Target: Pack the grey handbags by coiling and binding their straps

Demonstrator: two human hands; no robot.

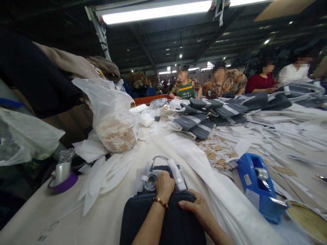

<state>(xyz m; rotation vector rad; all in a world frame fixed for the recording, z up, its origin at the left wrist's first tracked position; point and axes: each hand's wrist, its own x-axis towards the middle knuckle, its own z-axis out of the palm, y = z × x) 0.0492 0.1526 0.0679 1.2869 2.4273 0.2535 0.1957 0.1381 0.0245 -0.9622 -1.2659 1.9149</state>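
Note:
A dark navy bag (163,223) lies on the cloth-covered table right in front of me. At its far end are a handle (160,157) with white wrapping on both sides and a coiled grey strap (150,182). My left hand (165,185), with a beaded bracelet at the wrist, is closed in a fist beside the coiled strap. Whatever its fingers hold is hidden from me. My right hand (195,207) grips the bag's upper right edge, thumb on top and fingers over the far side.
A blue tape dispenser (255,183) stands at the right, near a round tub (306,217). Dark bags (196,124) are piled farther back, before several co-workers. Stringed tags (217,151) lie nearer. On the left are a plastic-wrapped bundle (117,136) and a purple tape roll (63,183).

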